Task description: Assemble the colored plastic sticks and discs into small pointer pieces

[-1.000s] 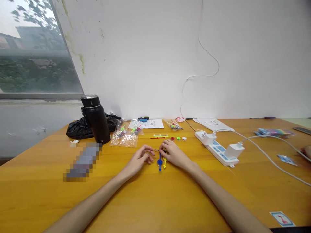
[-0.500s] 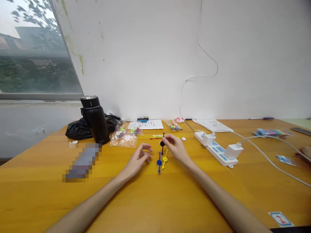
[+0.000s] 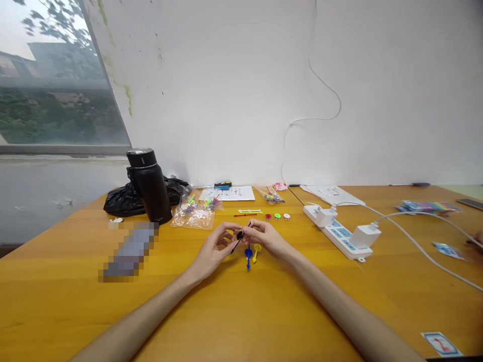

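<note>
Both my hands meet over the middle of the wooden table (image 3: 241,311). My right hand (image 3: 266,237) pinches a thin black clock hand (image 3: 239,237) that slants down to the left. My left hand (image 3: 217,245) has its fingers curled and its fingertips touch the same black hand at its round hub. On the table just below lie a blue clock hand (image 3: 248,254) and a yellow clock hand (image 3: 256,250), side by side. Farther back lie a red hand (image 3: 244,215), a pale green hand (image 3: 249,210) and three small coloured caps (image 3: 277,216).
A black flask (image 3: 150,185) and a black bag (image 3: 123,199) stand at the back left, beside clear bags of coloured parts (image 3: 194,210). A white power strip (image 3: 337,231) with chargers and cables lies to the right. Papers and a screwdriver (image 3: 222,185) lie by the wall.
My right hand lifted the black clock hand off the table, raised it upright, then brought it down and left to my left hand, which rose to meet it.
</note>
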### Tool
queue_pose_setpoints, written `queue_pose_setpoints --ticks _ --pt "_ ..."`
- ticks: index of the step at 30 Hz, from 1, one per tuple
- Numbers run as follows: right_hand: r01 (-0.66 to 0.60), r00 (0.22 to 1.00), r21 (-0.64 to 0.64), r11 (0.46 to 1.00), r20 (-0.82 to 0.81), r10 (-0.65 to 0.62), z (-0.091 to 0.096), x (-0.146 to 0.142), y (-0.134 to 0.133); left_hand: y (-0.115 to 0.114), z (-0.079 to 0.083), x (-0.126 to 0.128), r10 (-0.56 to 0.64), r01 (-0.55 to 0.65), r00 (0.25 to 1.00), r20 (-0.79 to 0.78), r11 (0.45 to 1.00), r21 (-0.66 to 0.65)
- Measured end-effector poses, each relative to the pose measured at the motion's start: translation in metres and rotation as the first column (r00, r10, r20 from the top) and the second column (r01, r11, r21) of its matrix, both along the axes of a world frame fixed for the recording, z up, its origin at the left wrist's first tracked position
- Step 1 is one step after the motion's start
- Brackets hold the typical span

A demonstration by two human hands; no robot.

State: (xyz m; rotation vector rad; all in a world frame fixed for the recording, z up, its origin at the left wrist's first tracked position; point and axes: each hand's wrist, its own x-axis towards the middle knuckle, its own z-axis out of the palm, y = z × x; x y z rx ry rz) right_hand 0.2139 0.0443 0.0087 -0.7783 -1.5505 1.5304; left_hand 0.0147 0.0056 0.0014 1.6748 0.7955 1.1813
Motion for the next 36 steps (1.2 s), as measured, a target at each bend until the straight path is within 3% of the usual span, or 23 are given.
queue_pose_setpoints --ticks 2,4,6,8,10,13,17,21,27,36 --pt "0.078 0.995 0.112 0.991 0.059 -0.085 0.0 -0.002 -0.002 0.001 -0.001 0.0 0.005 -0.005 1.0 0.018 1.0 -0.023" --pt "0.17 0.967 0.322 0.931 0.127 -0.221 0.0 -0.004 -0.007 0.003 -0.004 0.001 0.02 -0.017 0.998 0.057 0.998 -0.058" --pt "0.149 0.943 0.509 0.848 0.183 -0.276 0.001 -0.006 -0.012 0.006 -0.006 0.0 0.02 -0.014 0.997 0.078 0.997 -0.077" --pt "0.063 0.949 0.564 0.824 0.221 -0.223 0.002 -0.008 -0.017 0.009 -0.008 -0.001 -0.005 0.01 0.998 0.069 0.997 -0.072" --pt "0.014 0.968 0.504 0.864 0.21 -0.138 0.004 -0.01 -0.019 0.01 -0.007 -0.002 -0.026 0.029 0.998 0.052 0.998 -0.059" --pt "-0.084 0.989 0.282 0.956 0.142 0.045 0.007 -0.011 -0.019 0.009 -0.007 -0.003 -0.051 0.053 0.998 0.033 0.997 -0.053" --pt "-0.224 0.974 0.104 0.969 0.045 0.22 0.008 -0.01 -0.017 0.008 -0.009 -0.001 -0.036 0.036 0.999 0.012 0.998 -0.058" --pt "-0.216 0.976 0.041 0.975 -0.029 0.217 0.003 -0.015 -0.018 0.007 -0.009 -0.001 -0.02 0.02 1.0 0.01 0.999 -0.043" --pt "-0.143 0.986 0.063 0.988 -0.077 0.147 -0.002 -0.025 -0.026 -0.001 -0.003 -0.002 -0.013 0.013 0.999 -0.044 1.0 -0.001" --pt "-0.158 0.981 -0.004 0.987 -0.116 0.157 -0.006 -0.027 -0.027 -0.01 -0.006 0.001 0.019 -0.014 0.992 -0.122 0.999 0.038"
